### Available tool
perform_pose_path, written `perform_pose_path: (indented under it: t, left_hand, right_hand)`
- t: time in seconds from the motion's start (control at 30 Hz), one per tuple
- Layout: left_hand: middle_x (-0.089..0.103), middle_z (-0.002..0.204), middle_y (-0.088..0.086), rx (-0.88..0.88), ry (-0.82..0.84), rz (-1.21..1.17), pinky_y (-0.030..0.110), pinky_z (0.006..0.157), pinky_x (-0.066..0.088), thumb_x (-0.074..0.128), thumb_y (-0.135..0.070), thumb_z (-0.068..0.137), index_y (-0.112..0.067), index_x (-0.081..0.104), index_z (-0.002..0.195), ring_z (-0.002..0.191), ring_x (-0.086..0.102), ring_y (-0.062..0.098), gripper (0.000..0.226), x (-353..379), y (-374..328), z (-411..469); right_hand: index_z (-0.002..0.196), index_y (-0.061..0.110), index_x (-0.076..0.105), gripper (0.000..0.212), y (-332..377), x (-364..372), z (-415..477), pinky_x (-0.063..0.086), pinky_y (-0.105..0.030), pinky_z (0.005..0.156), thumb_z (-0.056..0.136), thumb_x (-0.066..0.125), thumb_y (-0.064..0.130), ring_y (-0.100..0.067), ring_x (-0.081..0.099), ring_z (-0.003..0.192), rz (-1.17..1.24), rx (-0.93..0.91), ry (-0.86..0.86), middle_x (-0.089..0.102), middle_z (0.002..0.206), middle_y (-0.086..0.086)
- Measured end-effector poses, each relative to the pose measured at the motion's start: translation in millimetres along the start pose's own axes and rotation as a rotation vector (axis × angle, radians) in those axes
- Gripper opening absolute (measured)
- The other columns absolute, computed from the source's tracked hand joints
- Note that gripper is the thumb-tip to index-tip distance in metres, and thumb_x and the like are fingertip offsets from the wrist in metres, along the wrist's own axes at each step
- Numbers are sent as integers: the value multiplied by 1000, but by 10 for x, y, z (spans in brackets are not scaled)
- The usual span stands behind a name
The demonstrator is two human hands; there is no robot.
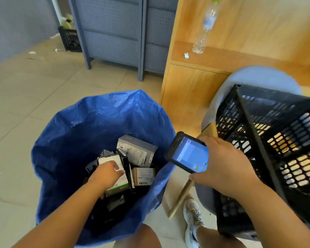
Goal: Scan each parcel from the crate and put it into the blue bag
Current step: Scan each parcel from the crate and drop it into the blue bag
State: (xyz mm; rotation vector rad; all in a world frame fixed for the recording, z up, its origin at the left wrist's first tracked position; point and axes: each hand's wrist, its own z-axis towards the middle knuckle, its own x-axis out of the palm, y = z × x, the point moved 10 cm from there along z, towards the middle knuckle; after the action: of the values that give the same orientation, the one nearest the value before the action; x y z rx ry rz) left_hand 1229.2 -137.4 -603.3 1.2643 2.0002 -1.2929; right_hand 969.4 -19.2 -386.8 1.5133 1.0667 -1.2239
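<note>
A white-topped parcel (122,178) is being seen among other boxes low inside the blue bag (97,126). It is being judged as a light, stiff carton with smooth, slightly slippery faces, best taken by its two long edges. The left hand (106,173) is being laid over it with bent fingers, though whether it is gripped or let go cannot be told, while the scanner (188,154) is being gripped by the right hand (224,167) near the black crate (249,122).
</note>
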Motion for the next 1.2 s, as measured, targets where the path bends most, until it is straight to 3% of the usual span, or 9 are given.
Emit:
perform_pose_path:
  t: [0.1,0.17,0.3,0.47,0.6,0.73,0.83,1.03,1.2]
  left_hand:
    - [62,103,0,143,-40,-37,32,83,50,61,-38,90,-16,60,111,95,59,19,30,-175,-545,-286]
    - [64,108,0,224,-59,-98,34,88,49,62,-36,90,-17,63,109,101,60,18,26,-264,-895,-494]
    - [64,101,-9,383,-110,-111,31,85,48,64,-40,88,-23,65,97,98,59,12,19,-370,-1595,-934]
    - [66,91,-14,600,-92,-143,16,76,46,66,-34,88,-24,67,93,89,59,-1,11,-227,-2520,-1494]
    - [66,94,-15,718,-50,-132,22,81,48,65,-37,88,-27,67,97,89,60,-2,14,54,-3181,-1870]
    - [65,92,-16,817,-6,-69,26,81,49,63,-40,88,-30,66,97,87,60,0,14,464,-3816,-2076]
    - [63,88,-17,870,25,18,21,72,48,62,-39,89,-32,64,94,81,59,0,9,833,-4287,-2075]
    - [64,104,-10,840,170,304,34,83,53,61,-42,88,-28,65,95,94,60,11,16,1807,-5046,-1595]
    - [55,132,2,742,262,739,34,92,47,55,-41,91,-19,54,128,116,54,22,43,2611,-5353,-934]
  right_hand:
    - [129,26,45,83,-198,-348,-244,48,-35,75,57,78,50,-22,56,101,40,1,-161,54,109,6]
    - [128,25,48,85,-397,-561,-439,49,-36,74,52,80,50,-26,59,98,66,17,-275,59,109,3]
    - [127,26,47,89,-918,-804,-850,53,-45,75,48,78,54,-30,61,95,98,82,-426,62,108,2]
    - [144,24,34,95,-1744,-762,-1272,51,-47,83,65,74,58,-29,54,109,105,266,-440,53,123,-1]
    - [151,22,17,97,-2453,-630,-1565,48,-44,86,74,58,63,-29,48,111,257,440,-406,43,127,-6]
    - [152,24,10,104,-3036,-620,-1754,46,-44,90,72,62,65,-29,45,119,432,563,-439,37,136,-5]
    - [153,23,10,111,-3401,-606,-1768,46,-46,94,68,66,68,-29,42,125,474,602,-433,35,139,-6]
    - [143,22,24,98,-3987,-599,-1601,49,-45,82,62,63,62,-30,51,103,382,663,-428,43,116,-4]
    - [143,22,22,98,-4401,-543,-1324,42,-37,82,64,63,62,-26,47,109,259,707,-367,41,123,-2]
